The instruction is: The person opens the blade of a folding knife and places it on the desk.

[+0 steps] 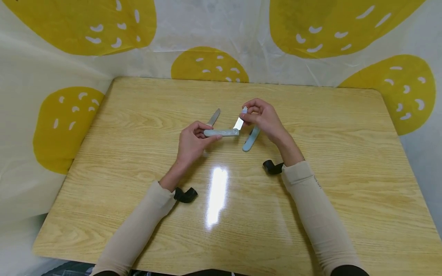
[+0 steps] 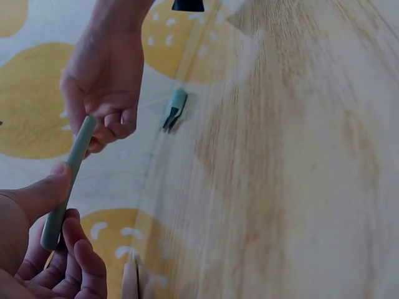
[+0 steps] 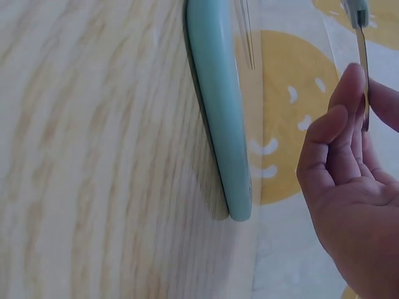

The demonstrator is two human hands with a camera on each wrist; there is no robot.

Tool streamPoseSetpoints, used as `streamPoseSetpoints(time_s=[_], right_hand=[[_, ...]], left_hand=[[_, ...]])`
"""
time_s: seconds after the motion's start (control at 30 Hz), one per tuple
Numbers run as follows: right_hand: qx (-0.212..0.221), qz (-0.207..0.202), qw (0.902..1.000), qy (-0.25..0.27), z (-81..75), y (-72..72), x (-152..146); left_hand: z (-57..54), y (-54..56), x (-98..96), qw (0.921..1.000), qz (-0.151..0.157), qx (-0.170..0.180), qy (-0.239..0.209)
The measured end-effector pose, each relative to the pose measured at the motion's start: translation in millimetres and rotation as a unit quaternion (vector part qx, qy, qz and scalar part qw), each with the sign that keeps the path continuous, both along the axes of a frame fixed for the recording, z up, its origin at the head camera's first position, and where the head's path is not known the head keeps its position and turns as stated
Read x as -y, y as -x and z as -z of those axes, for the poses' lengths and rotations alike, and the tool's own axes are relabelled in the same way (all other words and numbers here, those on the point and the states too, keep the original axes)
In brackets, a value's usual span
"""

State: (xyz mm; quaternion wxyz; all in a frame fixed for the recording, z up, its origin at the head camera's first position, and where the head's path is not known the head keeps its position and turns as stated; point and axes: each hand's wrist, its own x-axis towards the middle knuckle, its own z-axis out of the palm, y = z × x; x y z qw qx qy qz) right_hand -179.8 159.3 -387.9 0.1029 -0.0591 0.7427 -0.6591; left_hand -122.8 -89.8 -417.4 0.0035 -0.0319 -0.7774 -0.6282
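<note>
sleeves (image 1: pixel 138 227) foremost, your left hand (image 1: pixel 190 141) grips a knife (image 1: pixel 221 133), right hand (image 1: pixel 265 118) pinching its blade (image 1: pixel 239 123); slipping could cut you.

The head view is evenly bright, lit apparently from above: a long white glare burns out the grain on the near middle of the glossy desk (image 1: pixel 155 226). A blade (image 1: pixel 239 122) farther back catches a whiter flash. Shadows are soft, with a brownish one along the left side of the right sleeve (image 1: pixel 321 214). Wide-angle stretching shows toward the edges. Both wrist views are dimmer, greyer and hazy, and yellow from the patterned cloth (image 2: pixel 31 103) tints the desk's sheen. Fine detail looks smeared there. In the right wrist view, soft shade borders the close green handle (image 3: pixel 219 112).
</note>
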Motion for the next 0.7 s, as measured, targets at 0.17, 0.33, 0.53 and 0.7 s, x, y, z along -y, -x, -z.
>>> streamPoseSetpoints(time_s=[0.17, 0.33, 0.53, 0.7], right_hand=[[-0.017, 0.002, 0.9994, 0.029, 1.6, 1.1, -0.5], [-0.027, 0.008, 0.9986, 0.044, 1.1, -0.4, 0.2], [-0.024, 0.023, 0.9975, 0.062, 3.3, -0.2, 2.3], [-0.031, 0.038, 0.9959, 0.076, 5.5, 0.9, 4.5]], left_hand=[[1.2, -0.2, 1.1, 0.9997, -0.021, -0.013, 0.0], [2.3, -0.1, 3.4, 0.9987, -0.042, -0.022, -0.021], [4.1, -0.3, 4.8, 0.9973, -0.054, -0.031, -0.039], [2.9, -1.3, 2.1, 0.9962, -0.069, -0.028, -0.045]])
